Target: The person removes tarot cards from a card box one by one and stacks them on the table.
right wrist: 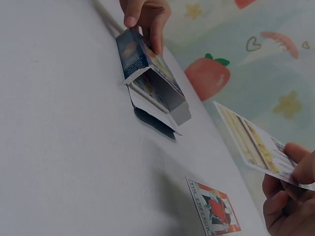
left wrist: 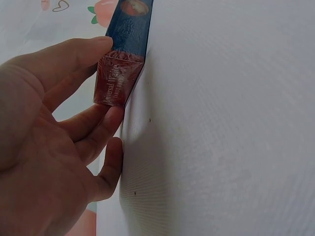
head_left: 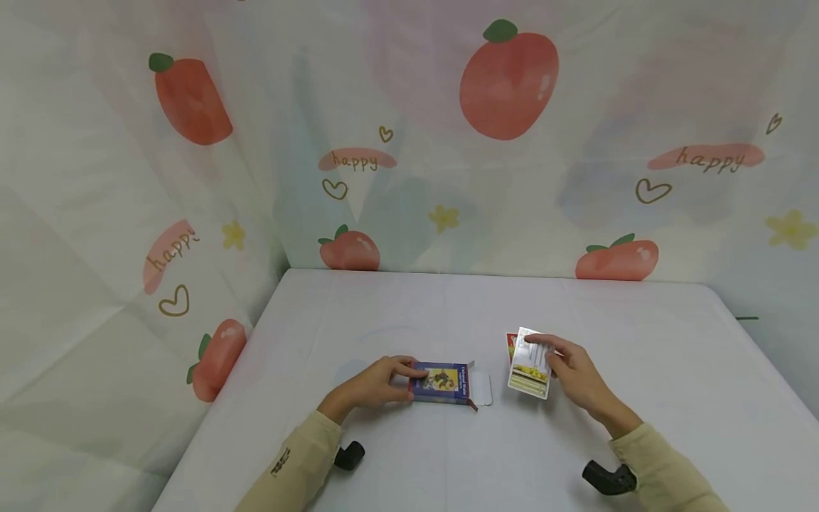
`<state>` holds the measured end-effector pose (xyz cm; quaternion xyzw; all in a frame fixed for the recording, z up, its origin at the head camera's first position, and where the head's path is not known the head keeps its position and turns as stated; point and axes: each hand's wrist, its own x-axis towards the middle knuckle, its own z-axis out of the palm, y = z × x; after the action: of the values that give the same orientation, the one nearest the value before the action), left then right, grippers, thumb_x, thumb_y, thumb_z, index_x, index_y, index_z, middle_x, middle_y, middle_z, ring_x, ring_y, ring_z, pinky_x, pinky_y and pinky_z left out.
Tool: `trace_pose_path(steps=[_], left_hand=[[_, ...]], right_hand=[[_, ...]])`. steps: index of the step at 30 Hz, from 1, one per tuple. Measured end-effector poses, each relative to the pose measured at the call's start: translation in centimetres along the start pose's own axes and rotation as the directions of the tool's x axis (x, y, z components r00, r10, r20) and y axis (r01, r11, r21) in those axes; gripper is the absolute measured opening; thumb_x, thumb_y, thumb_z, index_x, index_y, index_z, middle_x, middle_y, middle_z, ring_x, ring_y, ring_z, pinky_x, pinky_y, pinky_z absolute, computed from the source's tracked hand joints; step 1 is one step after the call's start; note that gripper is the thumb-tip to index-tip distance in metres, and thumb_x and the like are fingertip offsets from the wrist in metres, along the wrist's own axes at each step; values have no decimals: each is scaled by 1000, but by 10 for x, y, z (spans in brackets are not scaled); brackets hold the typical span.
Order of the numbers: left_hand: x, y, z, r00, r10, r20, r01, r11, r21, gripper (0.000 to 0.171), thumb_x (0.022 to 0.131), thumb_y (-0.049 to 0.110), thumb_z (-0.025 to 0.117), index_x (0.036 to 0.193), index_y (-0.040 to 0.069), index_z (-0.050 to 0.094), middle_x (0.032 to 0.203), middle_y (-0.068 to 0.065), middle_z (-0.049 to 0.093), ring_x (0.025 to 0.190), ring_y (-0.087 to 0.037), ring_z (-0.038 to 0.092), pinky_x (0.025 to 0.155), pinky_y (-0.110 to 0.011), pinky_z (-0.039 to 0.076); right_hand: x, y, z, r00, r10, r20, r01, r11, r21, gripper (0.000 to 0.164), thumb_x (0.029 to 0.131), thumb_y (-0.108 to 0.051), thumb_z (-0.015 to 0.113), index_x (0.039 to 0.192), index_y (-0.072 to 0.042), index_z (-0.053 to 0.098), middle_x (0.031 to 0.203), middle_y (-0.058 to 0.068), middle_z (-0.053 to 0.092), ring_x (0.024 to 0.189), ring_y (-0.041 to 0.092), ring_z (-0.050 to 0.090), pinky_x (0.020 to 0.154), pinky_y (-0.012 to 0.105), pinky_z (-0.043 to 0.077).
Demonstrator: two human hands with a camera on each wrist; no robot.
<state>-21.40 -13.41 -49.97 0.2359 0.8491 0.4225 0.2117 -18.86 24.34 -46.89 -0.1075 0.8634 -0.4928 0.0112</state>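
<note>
My left hand (head_left: 374,386) pinches the left end of a blue tarot card box (head_left: 440,382), thumb on one side and fingers on the other. Its red end (left wrist: 115,78), lettered with a tarot title, faces the left wrist view. The box's far end is unfolded toward the right, and cards (right wrist: 149,93) show inside it in the right wrist view. Between thumb and fingers my right hand (head_left: 579,375) holds a pale tarot card (head_left: 531,364) above the table; whether more cards lie behind it I cannot tell. Below it, an Emperor card (right wrist: 214,210) lies face up on the table.
A white cloth covers the table (head_left: 409,313). Behind it and at the left hangs a fruit-patterned curtain (head_left: 409,92). Black curved pieces (head_left: 350,456) stick out at both sleeves. The box's white flap (head_left: 481,389) extends toward the right hand.
</note>
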Motion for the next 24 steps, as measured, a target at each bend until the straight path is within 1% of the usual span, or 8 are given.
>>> trace_pose_path(steps=[2, 6, 8, 10, 13, 15, 18, 24], left_hand=[[0, -1, 0, 1000, 1, 0, -1, 1000, 2, 46, 89, 11, 76, 134, 17, 67, 154, -13, 49, 150, -36, 35, 121, -56, 30], [0, -1, 0, 1000, 6, 0, -6, 1000, 4, 46, 89, 11, 76, 134, 16, 67, 154, -13, 49, 150, -36, 35, 121, -56, 30], [0, -1, 0, 1000, 9, 3, -9, 1000, 0, 46, 89, 11, 76, 134, 16, 67, 154, -13, 49, 150, -36, 35, 121, -57, 30], [0, -1, 0, 1000, 12, 6, -12, 1000, -6, 46, 89, 11, 76, 134, 15, 67, 154, -14, 49, 150, -36, 35, 122, -57, 29], [0, -1, 0, 1000, 13, 8, -13, 1000, -10, 46, 89, 10, 75, 134, 15, 67, 153, -14, 49, 150, -37, 35, 122, -56, 29], [0, -1, 0, 1000, 12, 6, -12, 1000, -10, 46, 90, 11, 75, 135, 16, 67, 153, -13, 49, 150, -36, 35, 122, -56, 30], [0, -1, 0, 1000, 6, 3, -6, 1000, -7, 46, 90, 11, 76, 135, 17, 67, 153, -12, 49, 150, -36, 35, 121, -56, 30], [0, -1, 0, 1000, -2, 0, 2, 1000, -14, 46, 90, 11, 76, 134, 17, 67, 153, -12, 49, 150, -36, 34, 121, -57, 30]], right_hand=[[1, 1, -1, 1000, 4, -13, -5, 1000, -26, 39, 105, -2, 40, 141, -3, 55, 148, 26, 49, 103, 16, 53, 73, 18, 49], [1, 3, -3, 999, 5, -41, -9, 997, -82, 38, 105, -6, 44, 141, -3, 56, 150, 24, 49, 125, 31, 51, 85, 5, 42], [1, 4, -5, 999, -3, -53, -3, 995, -101, 37, 105, -6, 46, 140, -3, 57, 149, 24, 51, 129, 31, 50, 86, 3, 39], [0, 6, -6, 998, -21, -64, 13, 993, -115, 35, 104, -6, 48, 137, -2, 59, 146, 23, 54, 126, 22, 53, 85, 3, 40], [-1, 9, -8, 996, -47, -82, 36, 991, -126, 33, 104, -8, 51, 135, -1, 61, 142, 23, 58, 111, -1, 57, 83, 6, 43], [-1, 10, -10, 995, -52, -86, 41, 992, -122, 34, 103, -9, 53, 135, -1, 61, 141, 24, 58, 101, -10, 56, 82, 7, 44], [-1, 10, -12, 996, -39, -83, 29, 993, -113, 34, 103, -10, 54, 136, -1, 61, 141, 25, 57, 97, -11, 56, 81, 8, 45], [0, 9, -16, 998, 36, -58, -43, 992, -116, 37, 105, -12, 53, 141, -4, 58, 148, 25, 51, 101, -10, 52, 83, 6, 43]])
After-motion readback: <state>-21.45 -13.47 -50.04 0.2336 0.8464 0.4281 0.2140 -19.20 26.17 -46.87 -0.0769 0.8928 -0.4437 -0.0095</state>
